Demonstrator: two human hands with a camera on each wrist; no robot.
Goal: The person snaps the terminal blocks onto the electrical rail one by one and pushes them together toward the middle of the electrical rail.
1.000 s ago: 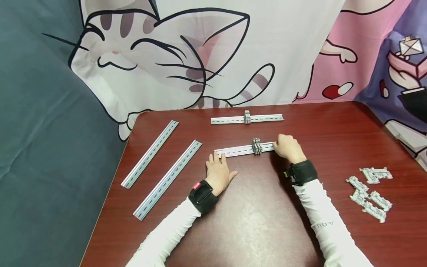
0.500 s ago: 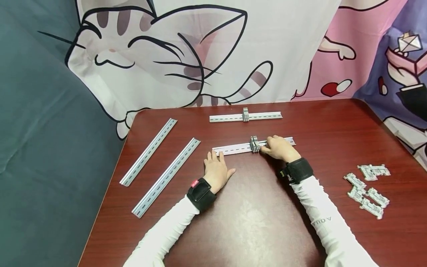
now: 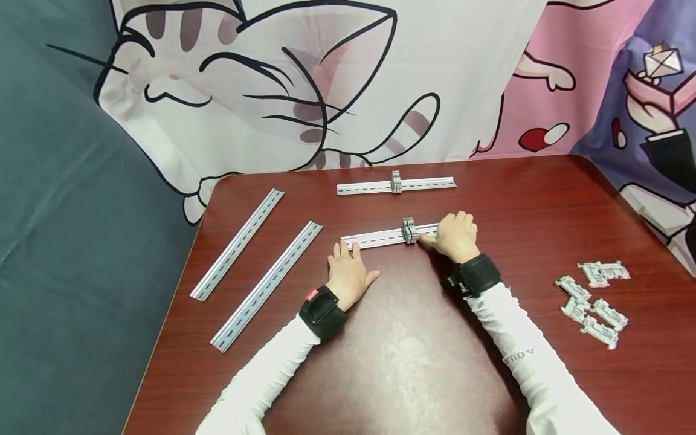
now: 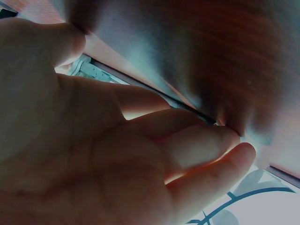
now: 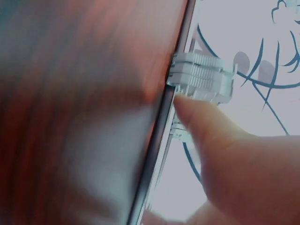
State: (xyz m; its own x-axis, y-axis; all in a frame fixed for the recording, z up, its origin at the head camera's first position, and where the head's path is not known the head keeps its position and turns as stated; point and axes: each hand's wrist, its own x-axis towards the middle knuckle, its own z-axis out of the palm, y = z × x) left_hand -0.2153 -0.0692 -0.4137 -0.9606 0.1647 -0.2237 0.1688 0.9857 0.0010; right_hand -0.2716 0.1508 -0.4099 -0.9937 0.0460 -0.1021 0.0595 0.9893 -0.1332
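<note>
A slotted metal DIN rail (image 3: 375,239) lies crosswise on the table, with a small cluster of terminal blocks (image 3: 409,231) on it right of its middle. My left hand (image 3: 348,277) rests with straight, spread fingers at the rail's left end, thumb out to the side. My right hand (image 3: 455,237) grips the rail's right part and covers its end. Its thumb (image 5: 201,117) reaches along the front edge to just beside the terminal blocks, as the right wrist view shows. The other right fingers are mostly hidden there.
A second rail (image 3: 424,183) carrying blocks (image 3: 396,182) lies at the table's back. Two longer rails (image 3: 237,244) (image 3: 266,286) lie slanted on the left. Several loose terminal blocks (image 3: 598,326) lie at the right. A cartoon-print cloth (image 3: 462,78) hangs behind the table.
My right hand has moved left from the rail's right end towards the blocks, then spread so its thumb stays by them. The left hand keeps its place. The view shifts slightly.
</note>
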